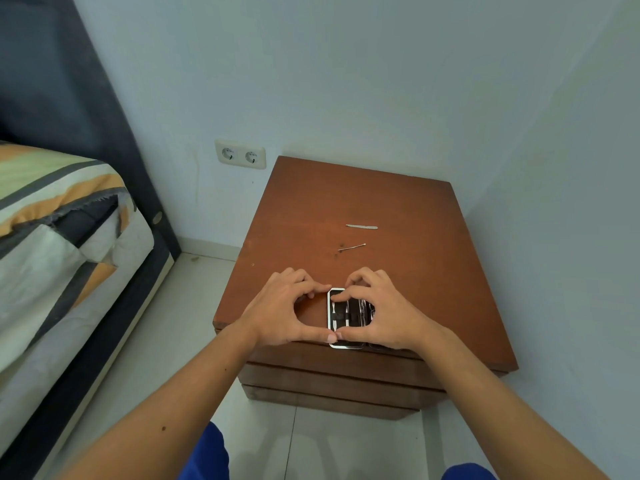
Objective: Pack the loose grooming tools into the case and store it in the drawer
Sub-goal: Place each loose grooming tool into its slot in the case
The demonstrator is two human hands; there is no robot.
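A small white-rimmed grooming case (341, 318) lies open at the front edge of the brown nightstand (398, 209), its dark inside showing several tools. My left hand (282, 311) holds the case's left edge between thumb and fingertips. My right hand (381, 311) covers the case's right half, with its fingers pressing on the inside. Two loose tools lie farther back on the top: a flat metal nail file (362, 226) and a thin metal ear pick (351, 247). The drawer fronts (332, 379) below the top are closed.
A bed with a striped cover (59, 230) stands to the left, with a dark headboard (69, 84) against the wall. A double wall socket (240, 154) sits behind the nightstand. The right wall runs close beside the nightstand. The floor is pale tile.
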